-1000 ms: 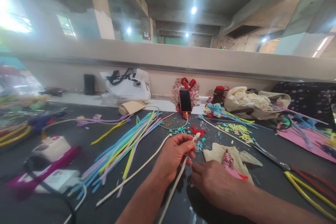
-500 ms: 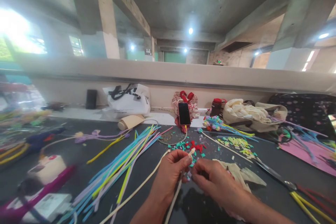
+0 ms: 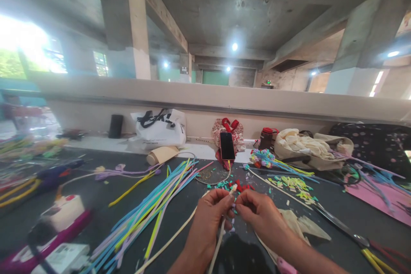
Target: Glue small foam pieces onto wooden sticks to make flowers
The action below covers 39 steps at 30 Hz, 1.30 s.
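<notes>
My left hand is closed on a cream pipe cleaner; its pale tip pokes out above the thumb and its length hangs down between my wrists. Close by, my right hand pinches with thumb and forefinger at the left fingertips. What lies inside that pinch is too small to make out. Small teal cut pieces and red pieces are scattered just beyond my fingers. A second cream strand runs along the table left of my left forearm.
Left lies a bundle of coloured pipe cleaners. Scissors and yellow cut pieces lie right, near a cloth scrap. A phone leans on a patterned bag. Behind are a white bag and a beige cloth bag.
My right hand has moved slightly left and up, closer to the left fingertips. The left hand keeps its hold on the cream pipe cleaner. The whole view has shifted slightly downward.
</notes>
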### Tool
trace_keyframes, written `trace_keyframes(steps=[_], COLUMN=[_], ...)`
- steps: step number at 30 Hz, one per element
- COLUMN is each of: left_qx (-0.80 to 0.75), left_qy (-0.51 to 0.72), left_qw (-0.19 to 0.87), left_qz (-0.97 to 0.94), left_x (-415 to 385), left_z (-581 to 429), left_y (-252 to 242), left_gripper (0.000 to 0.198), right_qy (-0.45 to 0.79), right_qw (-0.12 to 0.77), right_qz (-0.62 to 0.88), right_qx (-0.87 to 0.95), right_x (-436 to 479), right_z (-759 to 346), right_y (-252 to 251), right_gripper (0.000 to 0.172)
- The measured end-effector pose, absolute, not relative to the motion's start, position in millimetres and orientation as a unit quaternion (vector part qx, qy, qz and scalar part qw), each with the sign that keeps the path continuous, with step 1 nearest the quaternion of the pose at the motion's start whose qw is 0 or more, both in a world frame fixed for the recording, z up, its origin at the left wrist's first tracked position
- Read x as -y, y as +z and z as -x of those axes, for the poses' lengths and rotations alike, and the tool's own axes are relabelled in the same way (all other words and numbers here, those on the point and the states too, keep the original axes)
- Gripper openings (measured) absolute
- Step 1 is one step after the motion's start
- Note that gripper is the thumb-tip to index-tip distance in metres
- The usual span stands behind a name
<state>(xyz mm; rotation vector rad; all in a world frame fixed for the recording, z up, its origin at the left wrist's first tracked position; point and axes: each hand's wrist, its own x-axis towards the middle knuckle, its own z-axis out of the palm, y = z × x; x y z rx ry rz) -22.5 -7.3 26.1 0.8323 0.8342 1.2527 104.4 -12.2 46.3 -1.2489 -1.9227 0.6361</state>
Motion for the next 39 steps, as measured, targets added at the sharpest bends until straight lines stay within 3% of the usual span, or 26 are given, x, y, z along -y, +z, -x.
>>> trace_keyframes(steps=[6, 12, 16, 22, 30, 39], left_qx=[-0.366, -0.374, -0.426, -0.481, -0.498, -0.504], left_qy=[0.557, 0.521, 0.493, 0.442, 0.351, 0.358], left_qw=[0.658, 0.667, 0.635, 0.612, 0.647, 0.585], left_qz=[-0.351, -0.378, -0.414, -0.446, -0.458, -0.526], left_x=[7.2, 8.8, 10.4, 11.1, 8.8, 12.7], left_z=[22.7, 21.9, 20.1, 17.5, 16.6, 11.7], left_y=[28.1, 28.3, 28.4, 28.2, 24.1, 27.5], left_gripper=[0.02, 0.022, 0.026, 0.029, 0.018, 0.013], right_qy=[0.317, 0.144, 0.11, 0.152, 0.304, 0.271], right_qw=[0.384, 0.338, 0.294, 0.268, 0.286, 0.257], right_qz=[0.474, 0.401, 0.376, 0.382, 0.4, 0.413], right_qx=[0.726, 0.839, 0.872, 0.871, 0.816, 0.831], right_x=[7.5, 5.9, 0.9, -8.7, -4.1, -3.2], right_z=[-119.3, -154.1, -160.9, -168.7, -171.9, -167.8], right_y=[38.7, 69.1, 81.1, 69.4, 63.5, 57.9], right_gripper=[0.015, 0.015, 0.017, 0.014, 0.015, 0.014])
